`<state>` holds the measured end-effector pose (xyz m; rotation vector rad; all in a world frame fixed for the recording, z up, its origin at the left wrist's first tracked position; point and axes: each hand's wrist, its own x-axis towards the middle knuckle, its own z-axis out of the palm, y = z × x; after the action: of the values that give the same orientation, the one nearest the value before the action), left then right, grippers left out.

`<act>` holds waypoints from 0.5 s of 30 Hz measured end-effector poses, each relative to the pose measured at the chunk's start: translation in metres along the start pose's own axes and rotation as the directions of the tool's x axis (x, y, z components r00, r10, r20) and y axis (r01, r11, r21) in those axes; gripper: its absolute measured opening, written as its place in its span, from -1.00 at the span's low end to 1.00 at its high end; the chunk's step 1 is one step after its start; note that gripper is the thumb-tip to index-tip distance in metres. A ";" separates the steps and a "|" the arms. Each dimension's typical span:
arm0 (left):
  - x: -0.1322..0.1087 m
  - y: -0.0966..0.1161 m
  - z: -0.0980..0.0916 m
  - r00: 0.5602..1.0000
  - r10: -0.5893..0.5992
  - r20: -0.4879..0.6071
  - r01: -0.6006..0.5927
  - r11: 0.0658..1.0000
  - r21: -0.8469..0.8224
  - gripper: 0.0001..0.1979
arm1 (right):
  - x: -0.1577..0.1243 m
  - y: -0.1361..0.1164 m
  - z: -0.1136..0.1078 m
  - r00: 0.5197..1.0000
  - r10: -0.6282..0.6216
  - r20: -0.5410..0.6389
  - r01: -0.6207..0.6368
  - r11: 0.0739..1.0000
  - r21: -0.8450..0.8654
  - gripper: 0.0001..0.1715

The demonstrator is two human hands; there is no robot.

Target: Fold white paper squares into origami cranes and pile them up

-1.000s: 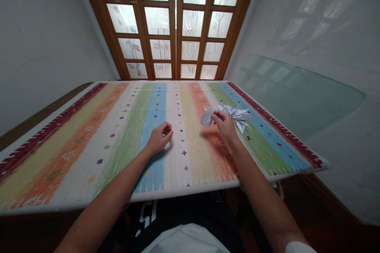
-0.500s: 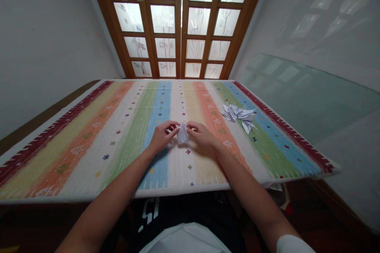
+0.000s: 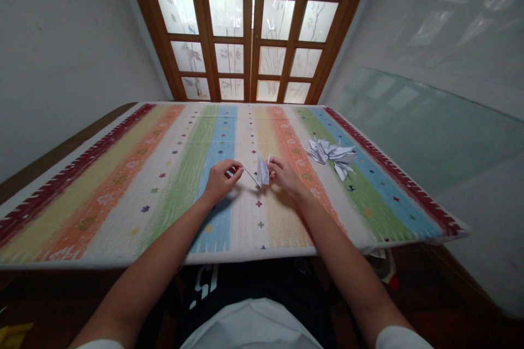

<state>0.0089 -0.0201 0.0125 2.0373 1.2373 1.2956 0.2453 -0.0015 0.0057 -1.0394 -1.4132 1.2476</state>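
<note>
The surface is a woven cotton rug (image 3: 176,218) laid flat over a table, its coarse ribbed weave striped lengthwise in cream, orange, green, blue and yellow, with maroon zigzag borders and small stitched crosses. Beyond it stand wooden-framed double doors (image 3: 250,38) with frosted glass panes etched with bamboo. A plain white wall (image 3: 69,65) rises on the left, and a large rounded sheet of greenish glass (image 3: 426,131) leans against the wall on the right.

The folded white paper (image 3: 262,170) stands crisp and angular above the rug's cream stripe, between the hands, with a thin pointed flap reaching left. The left hand (image 3: 221,181) has its fingers curled narrowly, thumb and forefinger pinching that flap's tip. The right hand (image 3: 285,177) has its fingertips (image 3: 272,162) drawn close together at the paper's right side, seemingly pinching it, though the grip is small and hard to see. Further right, a loose cluster of sharply creased paper shapes (image 3: 331,154) rests on the green and blue stripes, well apart from the hands
</note>
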 end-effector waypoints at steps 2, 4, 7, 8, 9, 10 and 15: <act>0.001 -0.001 -0.001 1.000 -0.024 -0.021 0.024 1.000 0.004 -0.79 | 0.002 0.003 -0.002 0.997 0.044 -0.062 -0.039 0.996 0.077 -0.58; 0.001 -0.002 -0.001 0.999 -0.042 -0.034 0.042 0.999 0.009 -0.81 | 0.005 0.007 -0.005 0.988 0.089 -0.127 -0.068 0.984 0.162 -0.54; 0.002 -0.002 -0.002 0.996 -0.069 -0.054 0.070 0.997 0.023 -0.84 | 0.010 0.011 -0.009 0.966 0.128 -0.225 -0.069 0.965 0.252 -0.52; 0.002 -0.002 -0.002 0.995 -0.077 -0.058 0.078 0.997 0.023 -0.85 | 0.011 0.012 -0.010 0.959 0.125 -0.253 -0.057 0.964 0.262 -0.52; 0.002 -0.003 -0.002 0.995 -0.083 -0.057 0.085 0.996 0.021 -0.87 | 0.012 0.013 -0.011 0.954 0.119 -0.275 -0.044 0.963 0.265 -0.52; 0.002 -0.003 -0.002 0.995 -0.087 -0.050 0.088 0.996 0.017 -0.89 | 0.012 0.013 -0.012 0.951 0.110 -0.290 -0.031 0.964 0.263 -0.52; 0.001 -0.005 -0.001 0.990 -0.073 0.118 0.075 0.997 -0.010 -0.94 | 0.010 0.010 -0.009 0.952 0.055 -0.300 0.014 0.975 0.223 -0.43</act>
<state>0.0063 -0.0170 0.0094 2.0075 1.2341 1.1305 0.2522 0.0111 -0.0031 -1.0417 -1.0040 1.1716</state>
